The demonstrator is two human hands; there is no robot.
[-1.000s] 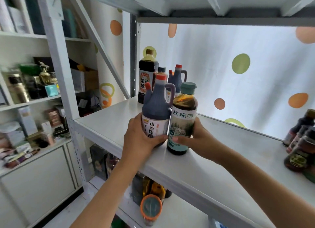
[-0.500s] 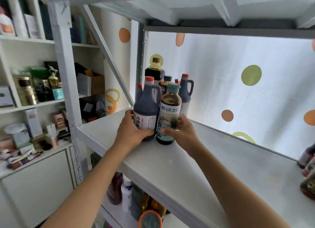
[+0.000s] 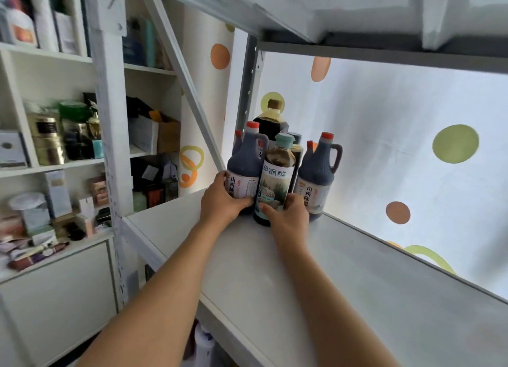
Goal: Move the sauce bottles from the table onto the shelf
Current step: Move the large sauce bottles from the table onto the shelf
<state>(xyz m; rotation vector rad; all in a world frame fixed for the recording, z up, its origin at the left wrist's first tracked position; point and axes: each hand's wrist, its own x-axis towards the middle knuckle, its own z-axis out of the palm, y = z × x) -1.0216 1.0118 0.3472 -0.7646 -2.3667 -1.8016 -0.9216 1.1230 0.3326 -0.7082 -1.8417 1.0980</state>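
I have both bottles standing on the shelf (image 3: pixel 343 284), tucked against the cluster just beyond my hands. My left hand (image 3: pixel 220 206) wraps the dark jug (image 3: pixel 246 171); my right hand (image 3: pixel 288 215) cups the teal-capped bottle (image 3: pixel 277 182). I'd loosen both grips gently, withdrawing straight back, so neither neighbour tips.

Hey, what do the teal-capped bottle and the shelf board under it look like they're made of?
The teal-capped clear bottle looks like glossy transparent plastic, possibly glass: the brown liquid shows through above a paper-like label. The white shelf board looks like matte painted metal or laminate, smooth with a thin folded edge; which one I cannot tell.
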